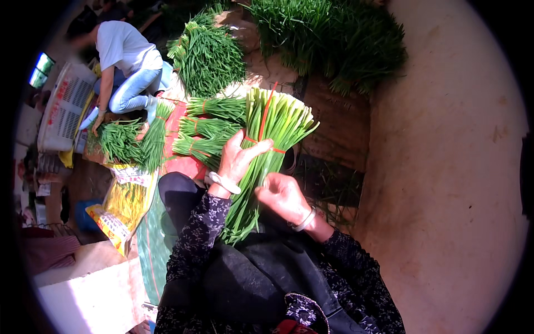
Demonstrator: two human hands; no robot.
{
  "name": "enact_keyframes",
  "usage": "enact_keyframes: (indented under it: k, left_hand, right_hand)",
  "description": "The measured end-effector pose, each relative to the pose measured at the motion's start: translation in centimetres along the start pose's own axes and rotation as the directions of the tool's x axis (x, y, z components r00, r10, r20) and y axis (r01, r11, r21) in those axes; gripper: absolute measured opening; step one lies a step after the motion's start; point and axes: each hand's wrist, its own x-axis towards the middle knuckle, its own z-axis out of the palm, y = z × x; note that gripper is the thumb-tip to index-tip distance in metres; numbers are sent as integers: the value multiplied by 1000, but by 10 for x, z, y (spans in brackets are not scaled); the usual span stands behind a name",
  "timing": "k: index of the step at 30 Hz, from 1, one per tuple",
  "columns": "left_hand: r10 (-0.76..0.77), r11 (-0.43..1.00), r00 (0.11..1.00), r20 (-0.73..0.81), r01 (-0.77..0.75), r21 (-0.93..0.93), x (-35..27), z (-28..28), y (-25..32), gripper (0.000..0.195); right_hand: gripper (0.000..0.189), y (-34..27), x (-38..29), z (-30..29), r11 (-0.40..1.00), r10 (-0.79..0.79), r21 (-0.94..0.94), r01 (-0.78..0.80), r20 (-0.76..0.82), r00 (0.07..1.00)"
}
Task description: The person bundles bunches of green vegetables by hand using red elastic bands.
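Note:
A thick bundle of green leafy stalks [288, 112], probably garlic chives, stands tilted above my lap with its pale cut ends up. My left hand [238, 158] grips it around the middle, thumb across the front. A red tie [278, 150] circles the bundle at my thumb, and a red strip [267, 112] runs up towards the cut ends. My right hand [285, 198] is at the bundle's lower right side, fingers curled against the leaves. A pale strand shows by its fingertips; whether they pinch it is unclear.
Several tied bundles [212, 127] lie on a red sheet [173, 121] at left. Larger green piles [212, 58] stand beyond. A person [125, 62] bends over greens at upper left. A yellow printed sack [125, 200] lies lower left. A pale wall [442, 167] rises at right.

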Motion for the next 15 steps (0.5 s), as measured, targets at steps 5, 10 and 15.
enact_keyframes:
  k: [5, 10, 15]
  left_hand:
    - [-1, 994, 997, -75, -7, -109, 19, -42, 8, 44]
    - [-81, 759, 978, 190, 184, -624, 28, -91, 3, 48]
    - [-14, 679, 962, 274, 211, -703, 19, -80, 0, 50]
  right_hand:
    - [14, -15, -33, -23, 951, -71, -228, 210, 499, 864]
    - [14, -19, -32, -171, 954, 224, -194, -227, -39, 974]
    - [62, 22, -22, -208, 437, -88, -879, -193, -256, 963]
